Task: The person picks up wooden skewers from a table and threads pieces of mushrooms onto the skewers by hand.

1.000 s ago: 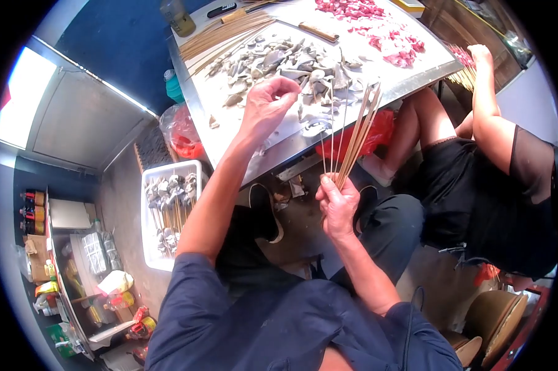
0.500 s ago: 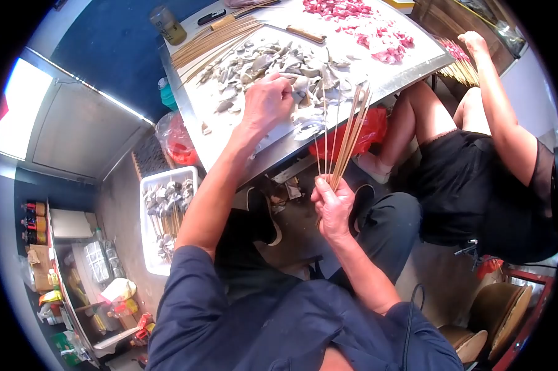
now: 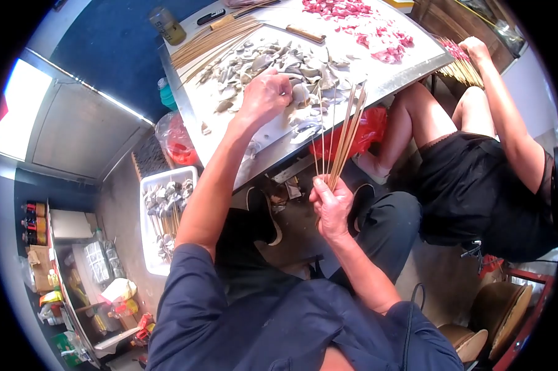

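My left hand (image 3: 266, 96) is closed over the near side of a pile of grey-white slices (image 3: 260, 62) on the table; what its fingers hold is hidden. Lower and to the right, my right hand (image 3: 333, 204) grips a bundle of thin wooden skewers (image 3: 347, 142) that point up and away. A few of them fan out to the left of the bundle, and their tips overlap the near edge of the pile in view. More bare skewers (image 3: 214, 40) lie at the table's back left, beside a wooden-handled tool (image 3: 305, 33).
Pink-red meat pieces (image 3: 384, 40) lie at the table's far right. A white tray (image 3: 144, 238) of loaded skewers stands on the floor at left. Another person (image 3: 477, 191) sits at right, one hand by red-tipped skewers (image 3: 461, 68). A red bag (image 3: 368, 130) hangs below the table edge.
My left hand has moved down onto the pile, its fingers now more curled. My right hand still holds the skewers. The view has shifted slightly, and the other person's arm has moved a little.
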A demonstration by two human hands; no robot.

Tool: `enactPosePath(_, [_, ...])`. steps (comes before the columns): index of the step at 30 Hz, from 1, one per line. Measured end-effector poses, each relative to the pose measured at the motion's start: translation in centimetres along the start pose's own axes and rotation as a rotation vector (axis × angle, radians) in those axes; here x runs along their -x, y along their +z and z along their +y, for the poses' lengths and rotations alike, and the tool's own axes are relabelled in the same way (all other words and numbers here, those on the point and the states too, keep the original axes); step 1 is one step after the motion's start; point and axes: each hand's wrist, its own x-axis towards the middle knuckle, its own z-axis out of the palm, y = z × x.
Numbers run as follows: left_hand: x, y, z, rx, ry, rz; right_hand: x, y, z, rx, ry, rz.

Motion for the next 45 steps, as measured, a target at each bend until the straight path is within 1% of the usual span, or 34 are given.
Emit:
enactPosePath(2, [0.2,0.3,-0.4,-0.052,0.093,0.084,-0.1,-0.1,0.1,0.000,-0.003,-0.001])
enactPosePath(6, [0.7,0.7,-0.8,-0.070,0.140,0.150,0.1,0.1,0.1,-0.003,0.003,-0.028])
enactPosePath(8, [1.3,0.6,-1.0,0.065,0.003,0.283,0.1,0.0,0.0,-0.002,0.006,-0.033])
enactPosePath(9, [1.7,-0.1,-0.7,0.104,-0.082,0.241,0.1,0.0,0.1,0.005,0.009,-0.030])
enactPosePath(10, [1.9,-0.2,-1.1,0.103,-0.081,0.239,0.2,0.0,0.1,0.011,0.013,-0.027])
enactPosePath(12, [2.4,-0.4,-1.4,0.561,-0.254,0.205,0.2,0.0,0.1,0.011,0.019,-0.039])
enactPosePath(13, [2.7,-0.6,-1.2,0.643,-0.306,0.185,0.2,0.1,0.1,0.013,0.025,-0.052])
enactPosePath(14, [3.0,-0.6,-1.0,0.643,-0.311,0.189,0.3,0.1,0.1,0.016,0.030,-0.056])
enactPosePath(16, [3.3,-0.6,-0.4,0.900,-0.264,0.195,0.4,0.3,0.1,0.033,0.052,-0.071])
enactPosePath(17, [3.5,-0.6,-0.2,0.981,-0.252,0.179,0.5,0.4,0.1,0.034,0.055,-0.074])
enactPosePath(18, [3.6,-0.5,0.0,0.981,-0.253,0.180,0.5,0.5,0.2,0.044,0.057,-0.075])
enactPosePath(20, [3.8,-0.2,0.3,1.147,-0.225,0.173,0.5,0.5,0.3,0.053,0.058,-0.073])
enactPosePath(21, [4.0,-0.3,0.6,1.148,-0.226,0.172,0.5,0.5,0.4,0.056,0.055,-0.079])
enactPosePath(23, [4.2,-0.6,1.1,1.308,-0.263,0.118,0.5,0.5,0.5,0.060,0.053,-0.086])
enactPosePath(24, [4.2,-0.7,1.2,1.309,-0.264,0.120,0.5,0.5,0.5,0.056,0.054,-0.088])
enactPosePath(26, [4.1,-0.8,1.4,1.458,-0.356,0.099,0.5,0.5,0.4,0.054,0.054,-0.092])
enactPosePath(30, [4.3,-1.0,1.5,1.464,-0.396,0.149,0.6,0.5,0.5,0.068,0.072,-0.103])
enactPosePath(32, [4.3,-0.9,1.2,1.499,-0.448,0.184,0.6,0.6,0.6,0.054,0.076,-0.117])
enactPosePath(45, [4.6,-1.0,1.9,1.460,-0.407,0.146,0.4,0.6,0.8,0.087,0.065,-0.113])
